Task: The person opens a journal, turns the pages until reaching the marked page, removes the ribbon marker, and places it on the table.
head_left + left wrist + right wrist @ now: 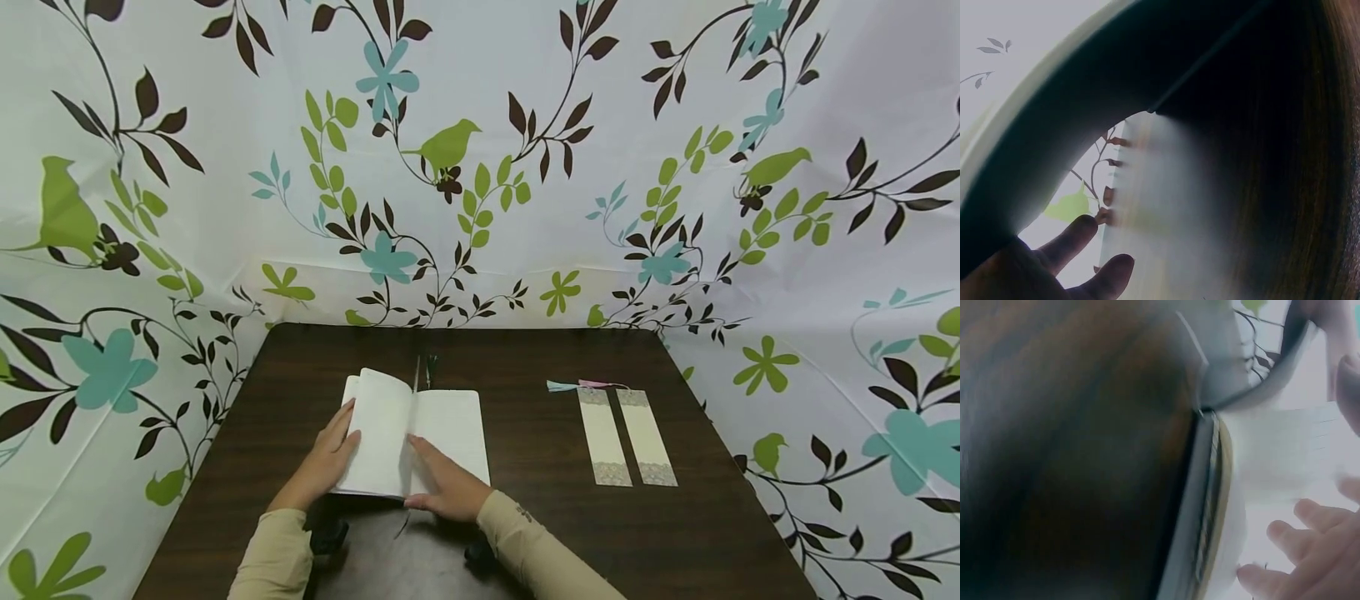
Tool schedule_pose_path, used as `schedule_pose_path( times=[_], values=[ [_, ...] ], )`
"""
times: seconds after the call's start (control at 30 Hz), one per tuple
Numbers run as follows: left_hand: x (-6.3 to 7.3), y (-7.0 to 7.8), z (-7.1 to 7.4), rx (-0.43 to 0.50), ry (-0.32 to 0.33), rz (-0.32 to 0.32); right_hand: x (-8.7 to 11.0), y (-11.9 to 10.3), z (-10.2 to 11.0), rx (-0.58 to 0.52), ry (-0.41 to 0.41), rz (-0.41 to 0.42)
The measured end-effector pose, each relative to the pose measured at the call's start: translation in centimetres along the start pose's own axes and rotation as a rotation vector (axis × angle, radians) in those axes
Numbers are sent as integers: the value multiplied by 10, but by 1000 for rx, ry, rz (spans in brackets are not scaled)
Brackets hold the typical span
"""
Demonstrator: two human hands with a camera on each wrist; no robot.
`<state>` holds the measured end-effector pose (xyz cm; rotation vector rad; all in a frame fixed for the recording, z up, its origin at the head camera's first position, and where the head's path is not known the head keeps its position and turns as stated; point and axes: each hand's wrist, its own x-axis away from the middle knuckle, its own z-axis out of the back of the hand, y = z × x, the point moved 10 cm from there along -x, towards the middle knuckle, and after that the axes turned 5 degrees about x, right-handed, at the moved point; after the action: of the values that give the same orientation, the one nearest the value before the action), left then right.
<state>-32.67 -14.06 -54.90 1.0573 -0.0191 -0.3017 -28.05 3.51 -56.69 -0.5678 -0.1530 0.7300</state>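
Note:
An open notebook (452, 425) with pale pages lies near the middle of the table, its left part raised with a curved page. My left hand (324, 457) holds the left edge; in the left wrist view, fingertips (1121, 269) show beside the dark underside of the cover (1029, 150). My right hand (447, 481) rests near the spine, index finger extended on the paper and thumb by the bottom edge. In the right wrist view, its spread fingers (1319, 519) lie over the right page, above the page stack (1210, 506).
Two cream bookmarks (604, 437) (647, 437) with patterned ends lie to the right, with a blue tassel (561, 386) and a pink tassel (594, 384). Scissors (431, 371) lie behind the notebook. A thin ribbon (402, 525) hangs below the spine. Patterned cloth surrounds the dark table (712, 533).

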Motion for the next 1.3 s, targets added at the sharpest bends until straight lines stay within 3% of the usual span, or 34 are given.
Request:
schedule_pose_path(
  times=[0.13,0.23,0.47,0.63,0.77,0.87,1.1,1.3],
  values=[
    [0,-1,1,41,-2,27,-4,-12,-16,220,-47,69],
    [-1,1,1,36,-7,21,-6,-14,-25,304,-74,78],
    [1,7,2,-60,6,-67,-5,3,-15,306,-21,20],
    [0,5,1,-64,-5,-47,4,42,2,326,-8,-116],
    [0,2,0,-67,-16,-17,13,80,9,336,-65,-231],
    [0,1,0,-66,-16,-13,19,96,16,332,-111,-264],
    [0,1,1,-62,-10,-17,26,96,26,290,-151,-246],
    [1,1,0,-69,-4,-21,24,91,27,376,-119,-233]
  ],
)
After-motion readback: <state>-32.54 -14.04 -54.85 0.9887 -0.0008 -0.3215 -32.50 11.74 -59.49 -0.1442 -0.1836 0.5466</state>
